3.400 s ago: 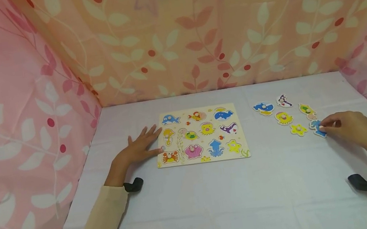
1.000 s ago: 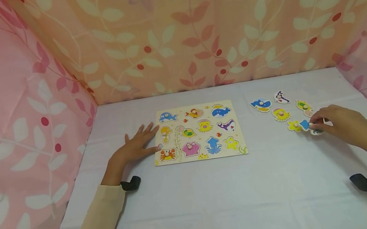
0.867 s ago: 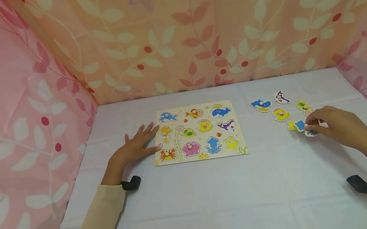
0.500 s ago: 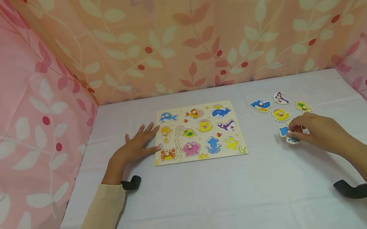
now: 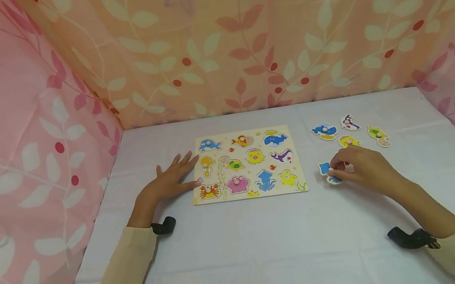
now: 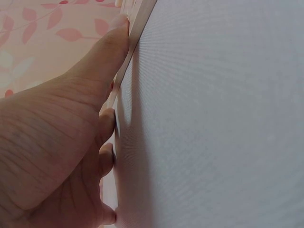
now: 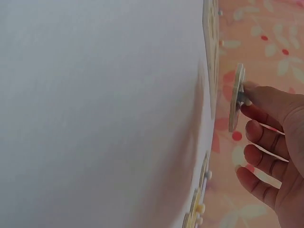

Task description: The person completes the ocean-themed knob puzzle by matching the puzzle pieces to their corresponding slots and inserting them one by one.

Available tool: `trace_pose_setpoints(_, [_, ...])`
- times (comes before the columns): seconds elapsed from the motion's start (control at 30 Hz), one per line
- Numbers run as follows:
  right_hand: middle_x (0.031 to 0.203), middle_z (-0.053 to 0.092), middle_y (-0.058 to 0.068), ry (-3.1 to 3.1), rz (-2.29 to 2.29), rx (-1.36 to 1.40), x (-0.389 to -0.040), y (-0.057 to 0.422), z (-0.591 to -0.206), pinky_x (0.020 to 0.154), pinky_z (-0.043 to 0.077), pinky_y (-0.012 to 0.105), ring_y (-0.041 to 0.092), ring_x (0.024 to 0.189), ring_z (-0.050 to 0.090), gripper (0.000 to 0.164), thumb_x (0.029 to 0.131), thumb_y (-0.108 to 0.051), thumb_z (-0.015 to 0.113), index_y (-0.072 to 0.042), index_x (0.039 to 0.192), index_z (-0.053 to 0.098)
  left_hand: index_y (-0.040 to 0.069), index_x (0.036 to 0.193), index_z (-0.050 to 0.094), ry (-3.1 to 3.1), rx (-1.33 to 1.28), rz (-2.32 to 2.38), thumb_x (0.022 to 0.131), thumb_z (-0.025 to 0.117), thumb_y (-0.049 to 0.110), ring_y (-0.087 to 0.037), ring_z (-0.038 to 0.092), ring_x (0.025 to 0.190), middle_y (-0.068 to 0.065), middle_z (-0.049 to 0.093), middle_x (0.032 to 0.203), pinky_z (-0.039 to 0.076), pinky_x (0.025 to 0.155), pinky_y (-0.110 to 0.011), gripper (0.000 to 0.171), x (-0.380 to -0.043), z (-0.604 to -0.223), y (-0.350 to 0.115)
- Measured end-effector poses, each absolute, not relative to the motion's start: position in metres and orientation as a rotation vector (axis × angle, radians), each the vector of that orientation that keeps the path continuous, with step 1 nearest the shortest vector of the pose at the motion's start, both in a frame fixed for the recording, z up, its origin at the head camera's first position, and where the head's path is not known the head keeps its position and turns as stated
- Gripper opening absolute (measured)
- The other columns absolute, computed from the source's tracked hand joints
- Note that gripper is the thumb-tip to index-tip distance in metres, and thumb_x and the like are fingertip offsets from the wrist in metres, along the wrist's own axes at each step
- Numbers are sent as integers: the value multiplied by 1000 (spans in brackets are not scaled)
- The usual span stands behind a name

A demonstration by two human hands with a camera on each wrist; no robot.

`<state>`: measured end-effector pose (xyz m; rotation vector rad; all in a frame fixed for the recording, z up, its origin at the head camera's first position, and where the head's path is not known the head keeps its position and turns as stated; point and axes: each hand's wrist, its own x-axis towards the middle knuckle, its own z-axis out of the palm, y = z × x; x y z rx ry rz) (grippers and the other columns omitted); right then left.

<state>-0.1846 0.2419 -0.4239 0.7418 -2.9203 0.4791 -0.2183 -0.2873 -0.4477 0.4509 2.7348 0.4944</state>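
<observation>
In the head view my right hand (image 5: 367, 169) pinches the knob of a blue squid puzzle piece (image 5: 324, 168) between thumb and index finger. The right wrist view shows this squid piece (image 7: 236, 99) raised off the white cloth, its flat side facing down. To its left lies a wooden sea-animal puzzle board (image 5: 275, 193). Knobs show on several animals there, such as the crab (image 5: 204, 194) and the pink shell (image 5: 238, 186); the printed squid spot (image 5: 265, 181) has none. My left hand (image 5: 168, 183) lies spread, thumb and fingertips at the board's left edge.
Right of the board lie loose knobbed pieces: a blue whale (image 5: 323, 131), a purple orca (image 5: 350, 122), a green turtle (image 5: 377, 135) and a yellow octopus (image 5: 348, 140) partly behind my right hand. The yellow star piece is hidden. Patterned curtains (image 5: 257, 37) surround the white-covered table (image 5: 268, 252).
My right hand has picked up the squid piece from the right of the loose group and carried it left, past the star, toward the board. My left hand has stayed at the board's edge.
</observation>
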Motion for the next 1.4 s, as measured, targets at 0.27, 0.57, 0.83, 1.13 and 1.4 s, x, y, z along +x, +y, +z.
trace_pose_setpoints(0.27, [75, 58, -9, -2968, 511, 756, -190, 207, -420, 65, 44, 31, 16, 77, 52, 20, 87, -34, 82, -17, 95, 76, 39, 163, 14, 2736, 454, 503, 92, 60, 65, -31, -7, 157, 4, 4, 171, -13, 108, -78, 89, -219, -448, -288])
trace_pose_setpoints(0.57, [76, 59, -8, -2943, 564, 826, -197, 165, -424, 68, 45, 31, 15, 77, 53, 22, 85, -33, 84, -16, 96, 77, 38, 163, 15, 2728, 446, 516, 93, 61, 64, -31, -7, 157, 4, 3, 171, -13, 108, -78, 88, -218, -449, -288])
trace_pose_setpoints(0.83, [76, 61, -7, -2946, 607, 854, -198, 137, -428, 68, 47, 31, 15, 77, 54, 22, 84, -34, 84, -15, 93, 77, 37, 163, 15, 2731, 450, 506, 93, 61, 64, -32, -7, 156, 3, 4, 171, -13, 108, -78, 89, -218, -448, -287])
trace_pose_setpoints(1.13, [78, 66, -6, -2985, 555, 841, -197, 110, -427, 74, 50, 35, 14, 77, 57, 26, 82, -36, 85, -14, 92, 76, 38, 163, 14, 2734, 437, 481, 93, 61, 64, -31, -7, 156, 3, 4, 171, -13, 109, -78, 88, -219, -446, -286])
trace_pose_setpoints(1.4, [68, 61, -9, -3026, 601, 848, -200, 94, -430, 69, 46, 32, 14, 71, 54, 23, 84, -34, 84, -13, 89, 75, 39, 163, 13, 2739, 448, 478, 92, 60, 66, -31, -7, 156, 3, 3, 171, -13, 108, -78, 89, -219, -449, -289])
